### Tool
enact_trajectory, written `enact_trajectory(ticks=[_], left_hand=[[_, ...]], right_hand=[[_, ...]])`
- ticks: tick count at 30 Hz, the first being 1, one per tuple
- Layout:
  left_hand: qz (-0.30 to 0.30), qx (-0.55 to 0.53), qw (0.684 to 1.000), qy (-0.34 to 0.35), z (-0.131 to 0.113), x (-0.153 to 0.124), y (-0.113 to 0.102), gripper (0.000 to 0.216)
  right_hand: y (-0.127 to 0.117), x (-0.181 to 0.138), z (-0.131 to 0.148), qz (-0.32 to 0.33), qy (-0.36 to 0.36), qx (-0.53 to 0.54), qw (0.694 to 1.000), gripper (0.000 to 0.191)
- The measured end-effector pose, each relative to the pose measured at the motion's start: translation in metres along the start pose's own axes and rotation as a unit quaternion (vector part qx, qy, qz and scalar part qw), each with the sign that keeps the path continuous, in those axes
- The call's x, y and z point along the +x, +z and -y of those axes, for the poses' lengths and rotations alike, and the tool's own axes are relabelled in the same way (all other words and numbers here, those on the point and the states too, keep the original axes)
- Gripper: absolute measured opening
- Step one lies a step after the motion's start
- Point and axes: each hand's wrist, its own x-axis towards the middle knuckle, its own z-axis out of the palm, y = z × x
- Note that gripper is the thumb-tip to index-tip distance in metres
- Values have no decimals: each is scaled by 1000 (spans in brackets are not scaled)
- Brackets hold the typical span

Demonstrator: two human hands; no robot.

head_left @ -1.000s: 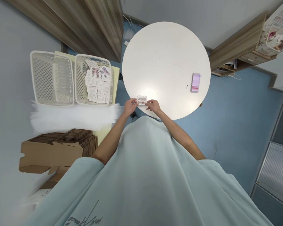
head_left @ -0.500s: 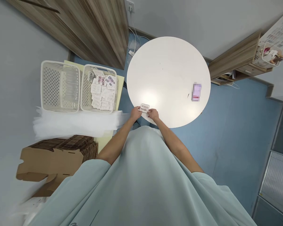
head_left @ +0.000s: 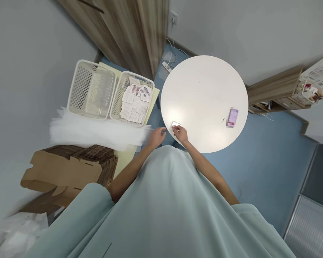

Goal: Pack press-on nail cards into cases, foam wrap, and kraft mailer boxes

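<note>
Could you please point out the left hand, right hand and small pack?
Left hand (head_left: 157,137), head view: back of hand.
Right hand (head_left: 181,135), head view: back of hand.
Small pack (head_left: 174,124), head view: uncovered part.

I counted one left hand (head_left: 157,137) and one right hand (head_left: 181,134). There was one round desk (head_left: 204,89), one purple thing (head_left: 232,117) and one small case (head_left: 174,124). I saw two big white baskets (head_left: 79,89) and one little basket (head_left: 299,93). There were two picture cards (head_left: 144,93), but too many plain cards (head_left: 128,98) to count.

It looks like a packing room, with stacked cardboard boxes (head_left: 67,170), plastic baskets (head_left: 80,87) and a round table (head_left: 204,96).
</note>
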Motion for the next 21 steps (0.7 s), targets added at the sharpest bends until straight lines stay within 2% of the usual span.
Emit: enact_trajectory(ticks=[4,7,10,12,14,16,18,21], left_hand=[[-97,10,995,-19,27,-42,-45,27],[-194,31,980,-33,57,-65,-80,29],[-288,43,954,-63,91,-75,-110,39],[-323,49,942,-84,111,-76,-125,56],[-307,79,941,-122,125,-73,-136,71],[-261,125,943,-165,131,-69,-142,77],[-218,167,942,-191,133,-65,-144,76],[-185,208,939,-200,132,-62,-145,67]], right_hand=[[14,-11,39,19,-117,-43,992,20],[33,-21,73,50,-193,-81,977,20],[58,-29,104,93,-250,-122,956,20],[76,-34,122,124,-275,-148,942,20],[94,-39,136,149,-292,-171,929,20],[110,-44,147,165,-301,-188,920,21],[122,-50,153,175,-307,-199,914,20],[134,-57,156,179,-304,-213,911,20]])
